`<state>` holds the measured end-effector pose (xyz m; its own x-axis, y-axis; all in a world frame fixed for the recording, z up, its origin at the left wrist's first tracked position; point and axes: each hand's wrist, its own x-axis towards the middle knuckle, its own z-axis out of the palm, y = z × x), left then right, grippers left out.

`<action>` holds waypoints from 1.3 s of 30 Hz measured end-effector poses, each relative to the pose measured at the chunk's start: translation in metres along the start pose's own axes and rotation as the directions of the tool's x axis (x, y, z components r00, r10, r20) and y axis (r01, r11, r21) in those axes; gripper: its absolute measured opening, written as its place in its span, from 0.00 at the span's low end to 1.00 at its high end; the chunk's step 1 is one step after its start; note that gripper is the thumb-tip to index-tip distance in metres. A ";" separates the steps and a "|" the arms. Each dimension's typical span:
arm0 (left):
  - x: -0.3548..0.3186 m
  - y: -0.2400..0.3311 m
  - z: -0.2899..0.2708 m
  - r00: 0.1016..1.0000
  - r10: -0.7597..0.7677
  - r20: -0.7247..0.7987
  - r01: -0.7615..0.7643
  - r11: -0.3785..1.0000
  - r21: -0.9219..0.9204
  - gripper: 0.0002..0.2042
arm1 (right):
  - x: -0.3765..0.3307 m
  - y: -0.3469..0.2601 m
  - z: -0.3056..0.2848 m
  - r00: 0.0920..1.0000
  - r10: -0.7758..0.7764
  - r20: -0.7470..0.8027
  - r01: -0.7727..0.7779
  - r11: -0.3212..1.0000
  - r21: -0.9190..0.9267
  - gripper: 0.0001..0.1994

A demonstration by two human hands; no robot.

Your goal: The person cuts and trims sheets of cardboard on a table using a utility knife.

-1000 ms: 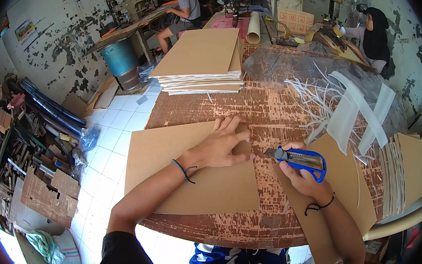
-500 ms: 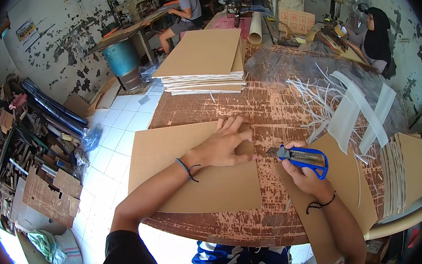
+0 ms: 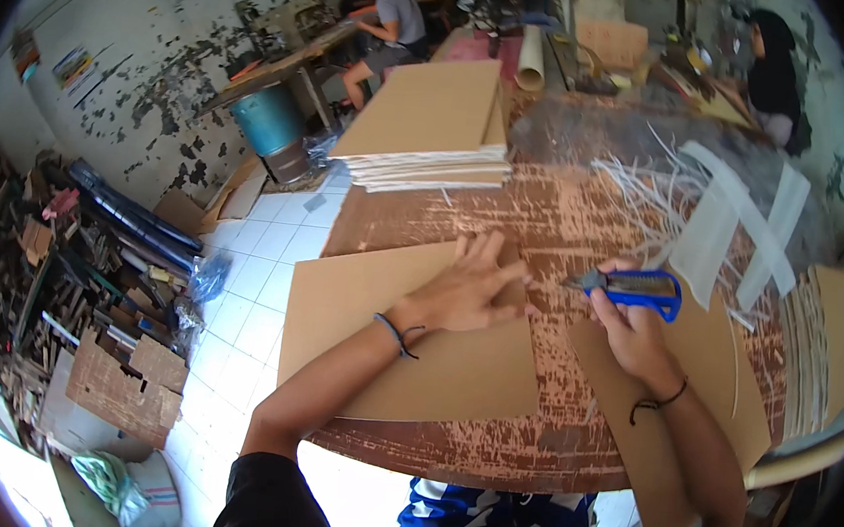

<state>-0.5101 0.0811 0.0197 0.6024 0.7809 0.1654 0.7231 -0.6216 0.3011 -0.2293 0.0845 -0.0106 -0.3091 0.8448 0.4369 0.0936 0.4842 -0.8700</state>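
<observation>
Seemingly steadying tan rectangular cardboard sheet point(image 3: 360, 288) on scuffed brown wooden desk point(image 3: 486, 455) under spread left hand point(image 3: 475, 288); gripping blue-framed metal utility knife point(image 3: 643, 286) in right hand point(image 3: 632, 332), off sheet. Probably calls next for lining up blade point(image 3: 575, 281).

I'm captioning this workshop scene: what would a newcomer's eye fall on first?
Probably the bright blue-handled utility knife in the right hand, right of centre. Next, perhaps, the left hand, spread on a flat tan cardboard sheet on the worn brown tabletop. Farther back stands a thick stack of tan, white-edged boards.
</observation>
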 end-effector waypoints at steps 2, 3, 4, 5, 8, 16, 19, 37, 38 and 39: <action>0.005 -0.001 -0.003 0.999 -0.038 -0.036 0.042 0.993 0.113 0.24 | 0.005 -0.010 0.003 0.999 -0.022 -0.023 0.022 1.000 -0.020 0.12; 0.007 -0.001 -0.001 0.997 0.001 -0.080 0.011 0.990 0.141 0.24 | 0.005 -0.010 0.004 0.998 -0.060 -0.022 0.060 0.998 -0.007 0.12; 0.009 -0.001 -0.001 0.998 0.008 -0.065 0.001 0.990 0.138 0.24 | 0.005 -0.010 0.002 0.995 -0.098 -0.021 0.098 0.995 0.003 0.13; 0.010 0.000 -0.004 0.999 -0.012 -0.050 0.021 0.983 0.183 0.24 | 0.005 -0.011 -0.003 0.999 -0.043 0.016 0.043 0.999 0.028 0.13; 0.010 -0.002 -0.017 0.998 -0.019 -0.051 0.030 0.977 0.212 0.23 | 0.002 -0.010 -0.001 0.999 0.029 0.013 -0.030 0.998 0.058 0.14; 0.009 -0.025 -0.005 0.986 -0.075 -0.148 0.095 0.986 0.136 0.23 | 0.000 -0.008 0.001 1.000 0.020 -0.008 -0.018 0.978 0.210 0.14; 0.006 -0.024 0.000 0.970 -0.080 -0.231 0.104 0.990 0.093 0.22 | 0.004 -0.009 -0.004 0.987 -0.155 0.044 0.159 0.982 -0.099 0.14; -0.001 -0.037 -0.002 0.965 -0.028 -0.262 0.052 0.995 0.084 0.17 | 0.015 -0.017 0.045 0.995 0.101 0.005 -0.100 0.975 0.201 0.14; 0.001 -0.039 0.000 0.960 -0.013 -0.279 0.041 0.995 0.095 0.17 | 0.018 -0.017 0.044 0.995 0.096 0.014 -0.096 0.973 0.208 0.14; 0.002 -0.036 0.002 0.957 0.006 -0.288 0.023 0.995 0.098 0.17 | 0.017 -0.017 0.038 0.999 0.044 0.030 -0.049 0.984 0.170 0.15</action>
<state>-0.5344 0.1049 0.0071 0.4840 0.7615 0.4312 0.7661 -0.6068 0.2117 -0.2725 0.0820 0.0027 -0.3324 0.8583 0.3909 -0.0541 0.3964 -0.9165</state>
